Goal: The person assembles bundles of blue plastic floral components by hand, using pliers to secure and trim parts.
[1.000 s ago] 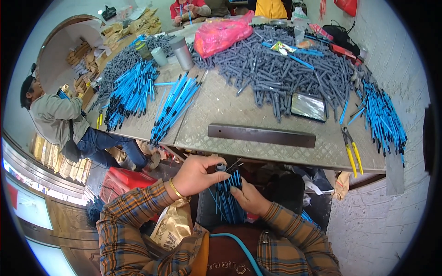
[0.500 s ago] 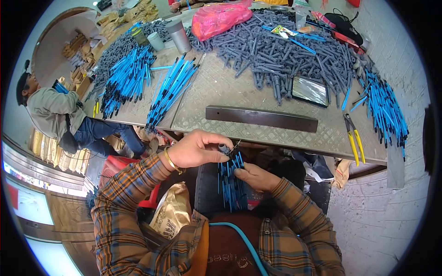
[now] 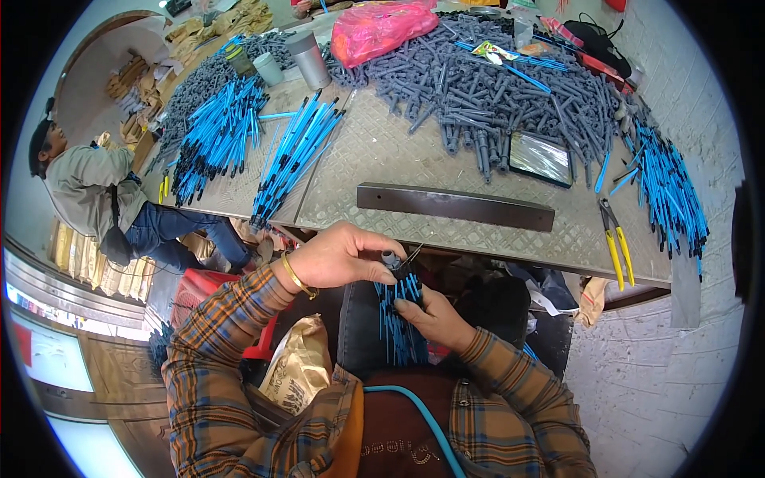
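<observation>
My left hand (image 3: 339, 256), with a gold bangle at its wrist, pinches a grey plastic tubular fitting (image 3: 390, 259) between thumb and fingers. Just below it, a bundle of thin blue rods with black ends (image 3: 402, 331) hangs over my lap. My right hand (image 3: 438, 319) grips this bundle from the right side, its thumb lying across the rods. The fitting sits at the upper end of the bundle; whether it is joined to a rod cannot be made out. Thin dark wires or tips (image 3: 413, 252) stick up beside the fitting. My fingers hide part of both.
On the table beyond lie a dark metal bar (image 3: 454, 207), a phone (image 3: 540, 158), yellow-handled pliers (image 3: 617, 247) and a large heap of grey fittings (image 3: 478, 95). Blue rods are piled left (image 3: 299, 155) and right (image 3: 669, 187). A co-worker (image 3: 96, 183) sits at the left.
My right hand has shifted left along the rods, its thumb now nearer the bundle's middle. The grey fitting shows more clearly in my left hand, which has hardly moved.
</observation>
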The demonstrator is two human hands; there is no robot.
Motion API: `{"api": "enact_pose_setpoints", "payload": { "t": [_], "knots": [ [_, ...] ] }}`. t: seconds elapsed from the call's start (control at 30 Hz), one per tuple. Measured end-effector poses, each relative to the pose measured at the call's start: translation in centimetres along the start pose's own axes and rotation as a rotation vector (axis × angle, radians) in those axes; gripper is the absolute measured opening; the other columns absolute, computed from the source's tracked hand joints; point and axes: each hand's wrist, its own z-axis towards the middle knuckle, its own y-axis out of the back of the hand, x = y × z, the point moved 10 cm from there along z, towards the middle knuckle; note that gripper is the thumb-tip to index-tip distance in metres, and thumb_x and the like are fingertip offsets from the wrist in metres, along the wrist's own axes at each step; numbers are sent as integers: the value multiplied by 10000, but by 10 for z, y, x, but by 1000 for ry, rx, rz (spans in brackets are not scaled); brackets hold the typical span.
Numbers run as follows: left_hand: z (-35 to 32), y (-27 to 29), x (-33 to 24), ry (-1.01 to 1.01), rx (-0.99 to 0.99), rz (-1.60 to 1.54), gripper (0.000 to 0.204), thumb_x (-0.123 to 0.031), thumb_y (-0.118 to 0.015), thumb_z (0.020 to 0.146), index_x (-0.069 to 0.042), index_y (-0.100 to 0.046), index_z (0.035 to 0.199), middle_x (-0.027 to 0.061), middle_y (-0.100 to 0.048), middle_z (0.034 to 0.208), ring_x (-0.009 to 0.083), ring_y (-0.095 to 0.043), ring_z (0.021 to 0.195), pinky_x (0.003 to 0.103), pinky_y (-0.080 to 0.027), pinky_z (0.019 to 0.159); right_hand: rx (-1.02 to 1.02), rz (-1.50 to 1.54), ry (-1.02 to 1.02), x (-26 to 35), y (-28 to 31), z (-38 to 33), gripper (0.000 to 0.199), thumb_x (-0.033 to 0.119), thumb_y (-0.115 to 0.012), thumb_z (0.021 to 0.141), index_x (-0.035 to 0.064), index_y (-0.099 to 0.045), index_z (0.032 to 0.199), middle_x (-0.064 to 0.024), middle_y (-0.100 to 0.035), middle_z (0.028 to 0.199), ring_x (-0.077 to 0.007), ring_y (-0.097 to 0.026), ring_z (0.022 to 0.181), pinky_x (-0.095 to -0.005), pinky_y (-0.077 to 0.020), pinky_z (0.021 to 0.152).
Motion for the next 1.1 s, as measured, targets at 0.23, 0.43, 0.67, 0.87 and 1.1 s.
{"api": "enact_pose_setpoints", "payload": {
  "t": [0.23, 0.43, 0.67, 0.87, 1.1],
  "knots": [
    [1, -1, -2, -33, 46, 18, 316, -13, -681, 759, -17, -614, 1068, 10, -640, 915, 24, -530, 770, 196, -457, 697, 6, -10, 48, 5, -1, 0, 353, 353, -492, 914, 28, -453, 1045, -14, -518, 810, -88, -472, 734, -264, -434, 669],
    [-1, 1, 3, -71, 72, -14, 292, -17, -677, 767, -12, -615, 1052, 12, -626, 960, 31, -523, 803, 195, -446, 692, 195, 168, -51, -1, -9, 3, 357, 379, -463, 921, 38, -438, 1027, -21, -496, 812, -107, -471, 721, -279, -438, 662],
    [-1, 5, 20, -22, 49, -153, 286, -5, -663, 777, 4, -605, 1057, 19, -613, 994, 40, -521, 837, 191, -442, 714, 24, -37, 20, 0, -10, 5, 396, 410, -444, 924, 28, -427, 1028, -41, -512, 830, -114, -473, 749, -283, -431, 688],
    [-1, 7, 21, -24, 41, -154, 290, 9, -652, 782, 10, -600, 1068, 20, -611, 991, 43, -523, 844, 196, -447, 738, -104, -14, 69, -9, -5, 6, 416, 413, -448, 922, 16, -419, 1046, -63, -518, 860, -115, -470, 787, -286, -425, 725],
    [-2, 13, 29, 7, 33, -183, 301, -10, -664, 779, 11, -598, 1071, 14, -610, 975, 33, -519, 816, 188, -435, 723, 166, 217, -26, -19, -14, 21, 415, 381, -436, 934, 44, -398, 1174, -11, -506, 891, -80, -478, 796, -243, -430, 728]
  ]
}}
